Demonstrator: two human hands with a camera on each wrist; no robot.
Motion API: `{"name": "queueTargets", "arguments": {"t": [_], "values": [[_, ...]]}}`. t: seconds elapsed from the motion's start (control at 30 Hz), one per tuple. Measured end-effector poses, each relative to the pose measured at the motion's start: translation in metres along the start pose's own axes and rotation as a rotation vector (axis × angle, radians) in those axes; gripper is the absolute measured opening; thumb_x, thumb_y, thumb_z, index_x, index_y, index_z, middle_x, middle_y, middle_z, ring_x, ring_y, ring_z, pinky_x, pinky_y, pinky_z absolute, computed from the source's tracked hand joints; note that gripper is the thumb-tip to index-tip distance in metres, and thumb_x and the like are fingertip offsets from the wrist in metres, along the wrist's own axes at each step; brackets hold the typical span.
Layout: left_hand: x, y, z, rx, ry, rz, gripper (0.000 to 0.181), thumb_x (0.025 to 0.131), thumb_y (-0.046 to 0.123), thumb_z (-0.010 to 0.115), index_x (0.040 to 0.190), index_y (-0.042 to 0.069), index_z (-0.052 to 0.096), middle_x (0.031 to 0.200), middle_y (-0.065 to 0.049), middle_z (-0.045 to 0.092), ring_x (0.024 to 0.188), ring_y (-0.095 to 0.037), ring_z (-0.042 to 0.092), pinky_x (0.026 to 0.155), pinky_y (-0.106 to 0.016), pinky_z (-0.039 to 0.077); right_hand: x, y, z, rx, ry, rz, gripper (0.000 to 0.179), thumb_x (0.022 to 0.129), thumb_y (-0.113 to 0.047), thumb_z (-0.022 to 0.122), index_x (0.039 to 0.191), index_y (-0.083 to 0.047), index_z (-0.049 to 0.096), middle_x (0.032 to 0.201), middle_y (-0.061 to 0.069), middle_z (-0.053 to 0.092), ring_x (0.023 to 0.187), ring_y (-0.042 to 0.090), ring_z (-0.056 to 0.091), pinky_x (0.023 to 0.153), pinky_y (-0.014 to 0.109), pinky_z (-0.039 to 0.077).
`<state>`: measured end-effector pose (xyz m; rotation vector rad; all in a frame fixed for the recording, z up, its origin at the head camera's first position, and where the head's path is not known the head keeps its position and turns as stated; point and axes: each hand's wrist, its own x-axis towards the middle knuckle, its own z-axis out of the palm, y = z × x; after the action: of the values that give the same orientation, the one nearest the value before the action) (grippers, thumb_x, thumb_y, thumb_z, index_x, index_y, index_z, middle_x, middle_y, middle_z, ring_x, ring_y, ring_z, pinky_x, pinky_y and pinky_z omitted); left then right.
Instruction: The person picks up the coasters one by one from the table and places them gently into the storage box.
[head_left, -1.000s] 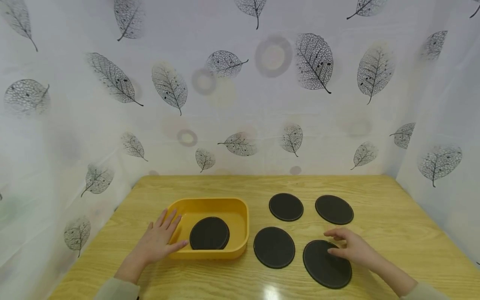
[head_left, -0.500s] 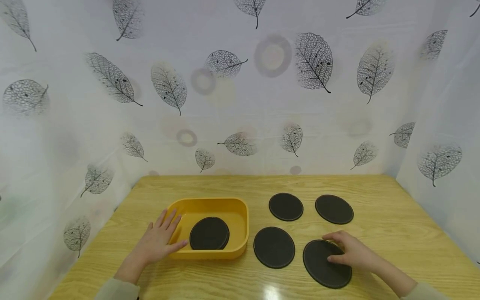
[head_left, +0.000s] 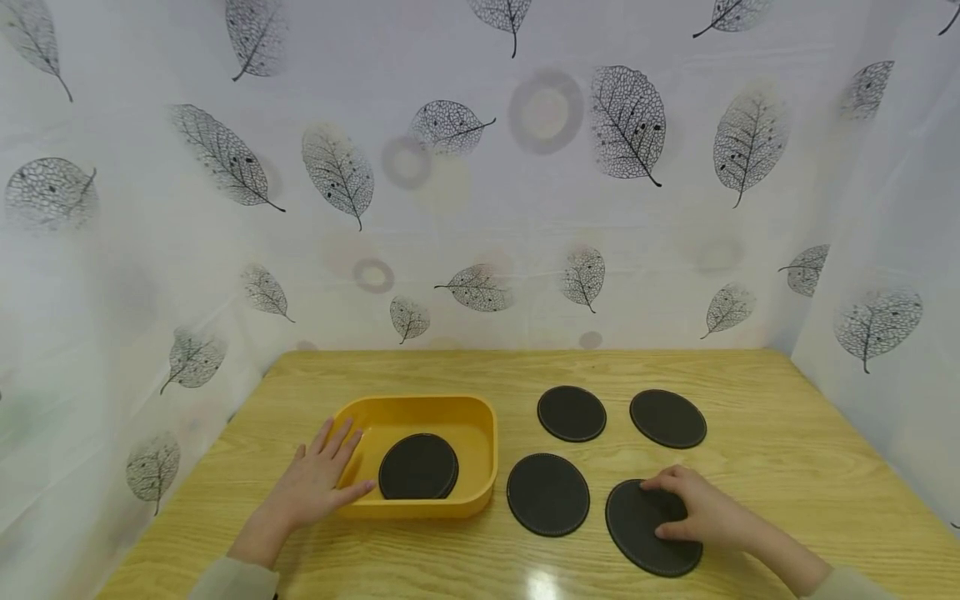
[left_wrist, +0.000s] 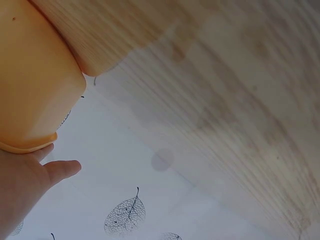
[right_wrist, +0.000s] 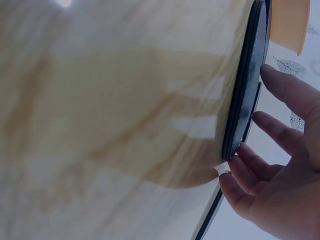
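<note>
On the near-right black coaster [head_left: 633, 537], right hand [head_left: 708, 510]: fingers bent, thumb over the top face, index tip at the far rim, other fingertips close to the edge in the right wrist view. Can't tell if it's a real grip or just contact. Edge looks layered from there; layer count unclear. Left hand [head_left: 313, 482]: fingers spread and straight, laid across the left end of the yellow tray [head_left: 416, 511], thumb along the near rim, not curled round anything. One more coaster [head_left: 419, 465] sits inside the tray, right of the left thumb, lower part hidden by the near wall. Three others lie flat and apart on the wooden worktop [head_left: 442, 554]: near-left [head_left: 548, 494] between tray and right hand, far-left [head_left: 572, 413], far-right [head_left: 667, 418] beyond the right hand. Pale sleeves [head_left: 234, 581] on both arms. Light glare on the worktop, front centre. White leaf-print curtain [head_left: 525, 200] behind and down both sides.
</note>
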<state>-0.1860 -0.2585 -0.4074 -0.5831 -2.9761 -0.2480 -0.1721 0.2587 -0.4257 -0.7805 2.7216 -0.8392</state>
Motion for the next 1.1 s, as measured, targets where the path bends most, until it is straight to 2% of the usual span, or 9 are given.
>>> {"name": "queueTargets", "arguments": {"t": [0.37,0.7,1.1], "values": [[0.0012,-0.0003,0.0001,0.012,0.001,0.001,0.080,0.082,0.058,0.046,0.137,0.002,0.030,0.143,-0.016,0.019,0.129,-0.040,0.010,0.087,-0.067,0.021,0.0013,0.0019,0.0021,0.002,-0.025,0.009,0.055,0.066,-0.035,0.075,0.111,-0.008,0.057,0.106,0.010,0.046,0.095,0.029,0.045,0.074,0.039,0.043],[0.0009,-0.0007,0.0007,0.009,-0.002,0.001,0.080,0.082,0.057,0.046,0.137,0.002,0.030,0.143,-0.016,0.019,0.129,-0.040,0.011,0.087,-0.067,0.021,0.0052,-0.0019,0.0019,0.006,-0.035,0.021,0.054,0.060,-0.034,0.079,0.104,-0.013,0.056,0.098,0.006,0.044,0.092,0.024,0.041,0.073,0.036,0.041],[0.0008,-0.0012,0.0002,0.008,-0.003,0.002,0.080,0.082,0.057,0.046,0.137,0.001,0.031,0.143,-0.017,0.020,0.129,-0.039,0.009,0.087,-0.067,0.020,0.0032,-0.0065,0.0008,0.066,-0.044,0.041,0.055,0.060,-0.031,0.080,0.104,-0.014,0.051,0.097,0.008,0.037,0.092,0.024,0.043,0.074,0.037,0.042]]}}
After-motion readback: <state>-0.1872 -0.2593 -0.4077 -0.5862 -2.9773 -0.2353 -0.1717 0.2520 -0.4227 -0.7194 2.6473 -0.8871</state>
